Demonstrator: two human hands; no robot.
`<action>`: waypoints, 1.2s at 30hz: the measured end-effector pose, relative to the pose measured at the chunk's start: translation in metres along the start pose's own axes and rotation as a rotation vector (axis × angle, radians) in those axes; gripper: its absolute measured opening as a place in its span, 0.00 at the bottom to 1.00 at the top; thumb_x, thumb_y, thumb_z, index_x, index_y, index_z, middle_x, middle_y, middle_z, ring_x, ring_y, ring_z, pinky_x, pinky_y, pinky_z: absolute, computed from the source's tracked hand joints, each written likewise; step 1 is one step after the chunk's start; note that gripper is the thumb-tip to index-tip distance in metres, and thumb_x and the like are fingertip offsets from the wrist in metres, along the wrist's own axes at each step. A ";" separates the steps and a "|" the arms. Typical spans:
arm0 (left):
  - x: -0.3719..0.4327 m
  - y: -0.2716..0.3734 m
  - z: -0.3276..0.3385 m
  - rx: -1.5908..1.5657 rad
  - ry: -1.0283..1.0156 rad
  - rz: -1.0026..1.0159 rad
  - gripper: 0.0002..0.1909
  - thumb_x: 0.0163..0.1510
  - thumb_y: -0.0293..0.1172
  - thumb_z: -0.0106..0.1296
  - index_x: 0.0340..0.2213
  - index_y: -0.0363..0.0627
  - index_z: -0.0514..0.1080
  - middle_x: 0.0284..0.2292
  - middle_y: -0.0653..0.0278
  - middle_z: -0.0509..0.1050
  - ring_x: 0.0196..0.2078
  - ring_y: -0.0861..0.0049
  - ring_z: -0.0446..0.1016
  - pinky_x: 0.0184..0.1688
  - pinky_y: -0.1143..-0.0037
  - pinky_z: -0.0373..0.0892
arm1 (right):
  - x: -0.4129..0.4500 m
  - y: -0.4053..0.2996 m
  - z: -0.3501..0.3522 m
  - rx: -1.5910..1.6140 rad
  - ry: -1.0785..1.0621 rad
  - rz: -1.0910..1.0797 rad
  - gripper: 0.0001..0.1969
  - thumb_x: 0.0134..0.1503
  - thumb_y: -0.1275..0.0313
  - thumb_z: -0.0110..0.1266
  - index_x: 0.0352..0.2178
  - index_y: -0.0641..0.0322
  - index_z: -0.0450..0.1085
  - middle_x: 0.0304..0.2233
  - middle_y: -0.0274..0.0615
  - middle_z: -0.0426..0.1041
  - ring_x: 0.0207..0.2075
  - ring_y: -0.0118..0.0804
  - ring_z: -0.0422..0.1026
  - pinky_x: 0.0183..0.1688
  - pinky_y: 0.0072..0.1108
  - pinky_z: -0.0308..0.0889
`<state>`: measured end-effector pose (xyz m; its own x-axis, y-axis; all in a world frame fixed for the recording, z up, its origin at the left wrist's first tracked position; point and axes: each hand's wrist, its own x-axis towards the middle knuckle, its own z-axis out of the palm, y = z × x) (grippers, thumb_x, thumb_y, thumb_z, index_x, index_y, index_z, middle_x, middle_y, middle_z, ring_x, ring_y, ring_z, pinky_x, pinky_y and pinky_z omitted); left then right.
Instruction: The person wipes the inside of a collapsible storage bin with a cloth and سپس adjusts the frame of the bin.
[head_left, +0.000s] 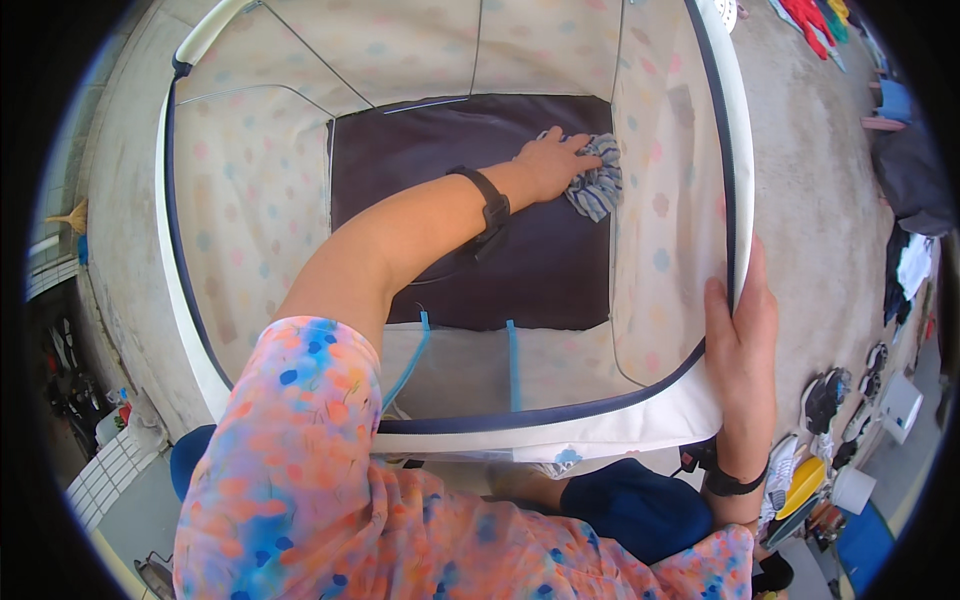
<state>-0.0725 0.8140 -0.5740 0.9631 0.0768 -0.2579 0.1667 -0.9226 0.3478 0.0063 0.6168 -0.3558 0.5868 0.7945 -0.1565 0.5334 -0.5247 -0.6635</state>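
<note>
A large fabric storage box (670, 225) with a faded print of coloured shapes stands open in front of me. Its white rim (739, 150) carries a dark zip, and thin frame rods show along the inner walls. Reaching deep inside, my left hand (549, 163) presses a crumpled striped cloth (596, 187) onto the dark base panel (405, 169), close to the right wall. Part of the cloth is hidden under the fingers. On the right side, my right hand (744, 345) grips the rim, thumb inside and fingers outside. Two light-blue strips (514, 367) edge a clear panel in the near wall.
Concrete floor (814, 210) surrounds the box. Several shoes (821, 401), a yellow object (802, 486) and a white container (853, 490) stand at the lower right. Clothes (808, 26) lie at the upper right. At the left edge is a broom head (71, 217).
</note>
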 end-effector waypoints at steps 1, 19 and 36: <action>-0.016 0.015 0.014 0.008 -0.035 0.067 0.26 0.46 0.24 0.47 0.47 0.62 0.63 0.54 0.64 0.56 0.50 0.57 0.60 0.44 0.68 0.68 | 0.001 0.001 0.003 -0.016 0.019 -0.055 0.26 0.51 0.82 0.40 0.53 0.64 0.52 0.35 0.61 0.69 0.38 0.56 0.71 0.40 0.29 0.64; -0.098 -0.020 0.013 0.091 -0.142 0.001 0.29 0.44 0.23 0.47 0.49 0.58 0.59 0.51 0.52 0.55 0.47 0.53 0.63 0.40 0.66 0.71 | -0.001 0.008 0.005 -0.010 0.052 -0.111 0.27 0.51 0.83 0.40 0.54 0.66 0.51 0.35 0.57 0.69 0.35 0.47 0.71 0.40 0.25 0.63; -0.190 -0.196 -0.019 0.265 -0.109 -0.955 0.17 0.46 0.28 0.49 0.40 0.37 0.65 0.41 0.48 0.67 0.42 0.58 0.70 0.43 0.68 0.68 | -0.006 0.012 0.008 -0.028 0.063 -0.029 0.24 0.53 0.83 0.40 0.54 0.68 0.51 0.40 0.56 0.69 0.42 0.43 0.70 0.45 0.23 0.61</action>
<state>-0.2842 0.9874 -0.5761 0.4227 0.8077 -0.4110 0.7959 -0.5477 -0.2578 0.0046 0.6077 -0.3687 0.6072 0.7894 -0.0904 0.5674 -0.5104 -0.6462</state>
